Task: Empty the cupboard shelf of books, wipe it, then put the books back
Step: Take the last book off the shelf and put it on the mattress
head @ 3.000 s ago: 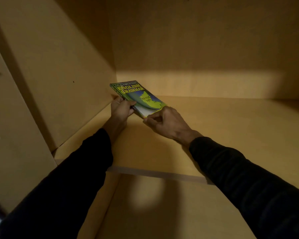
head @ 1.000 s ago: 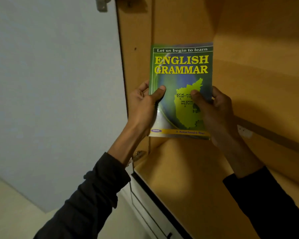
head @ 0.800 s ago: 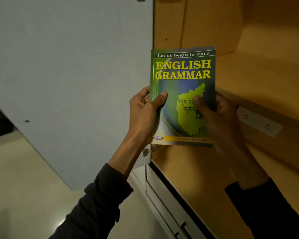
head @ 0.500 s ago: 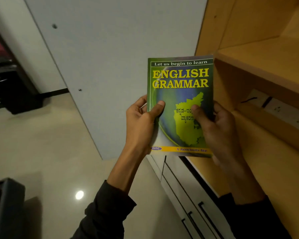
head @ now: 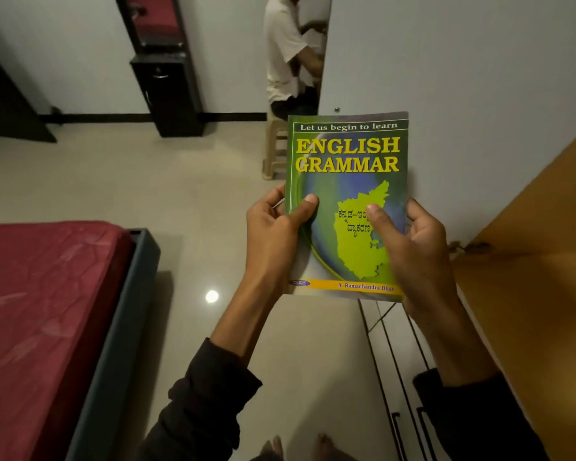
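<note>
Gripping book point(head: 346, 207): left hand point(head: 273, 237), right hand point(head: 413, 247) pinching edges; bed point(head: 47, 311) left, cupboard door point(head: 463, 78) behind.

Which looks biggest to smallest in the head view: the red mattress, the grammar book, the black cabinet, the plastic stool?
1. red mattress
2. grammar book; nearness to the camera inflates it
3. black cabinet
4. plastic stool, partly hidden

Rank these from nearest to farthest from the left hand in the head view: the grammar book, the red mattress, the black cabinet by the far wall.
1. Grammar book: gripped by the left hand at its left edge.
2. Red mattress: lower left, across a strip of floor.
3. Black cabinet: upper left, against the far wall.
</note>
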Available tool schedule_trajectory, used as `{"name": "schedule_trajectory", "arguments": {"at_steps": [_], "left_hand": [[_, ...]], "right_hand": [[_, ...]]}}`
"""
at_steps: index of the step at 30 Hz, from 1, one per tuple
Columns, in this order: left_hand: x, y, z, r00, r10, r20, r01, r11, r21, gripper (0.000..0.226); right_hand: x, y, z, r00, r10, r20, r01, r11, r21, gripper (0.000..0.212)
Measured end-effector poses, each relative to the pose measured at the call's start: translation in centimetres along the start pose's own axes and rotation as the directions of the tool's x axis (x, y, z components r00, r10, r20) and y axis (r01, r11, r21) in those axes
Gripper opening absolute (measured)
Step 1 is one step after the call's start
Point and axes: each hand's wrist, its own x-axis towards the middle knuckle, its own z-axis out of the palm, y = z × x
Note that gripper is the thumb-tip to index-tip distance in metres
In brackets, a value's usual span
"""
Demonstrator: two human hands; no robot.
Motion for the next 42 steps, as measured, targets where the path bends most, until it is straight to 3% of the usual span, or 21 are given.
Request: {"name": "schedule_trajectory", "arguments": {"at_steps": [5, 11, 20, 24, 29, 38, 42], "left_hand": [[0.0, 0.1, -3.8, 0.985, 0.024, -0.169, -0.027, 1.000, -0.015, 0.024], [-0.7, -0.2, -7.7, 0.925, 0.063, -0.375, -0.076, 0.997, -0.019, 0.025], [-4.7, -0.2, -14.4, 0.737, 0.080, -0.671, -0.163, 0.985, -0.061, 0.027], [-6.6, -0.5, -18.2, 0.643, 0.071, -0.763, -0.174, 0.983, -0.056, 0.029], [-8.7, -0.4, -23.9, 0.552, 0.042, -0.832, -0.193, 0.978, -0.079, 0.026], [-12.6, 0.0, -35.7, 0.434, -0.027, -0.901, -0.218, 0.967, -0.134, 0.029], [-14.7, -0.7, -40.7, 0.386, -0.078, -0.919, -0.205, 0.964, -0.168, 0.028]], "right_hand": [[0.7, 0.3, 4.0, 0.981, 0.007, 0.192, -0.013, 0.999, 0.031, 0.006], [1.7, 1.0, 8.2, 0.901, 0.039, 0.432, -0.034, 0.999, -0.019, 0.008], [-1.0, 2.3, 16.4, 0.715, 0.049, 0.697, -0.004, 0.998, -0.066, 0.002], [-2.9, 3.3, 20.5, 0.634, 0.059, 0.771, 0.006, 0.997, -0.082, 0.013], [-6.3, 3.9, 26.2, 0.535, 0.093, 0.840, -0.002, 0.994, -0.109, 0.007], [-13.5, 4.7, 37.4, 0.419, 0.150, 0.896, 0.032, 0.983, -0.180, 0.014], [-17.2, 5.5, 41.4, 0.367, 0.174, 0.914, 0.034, 0.979, -0.200, 0.008]]}}
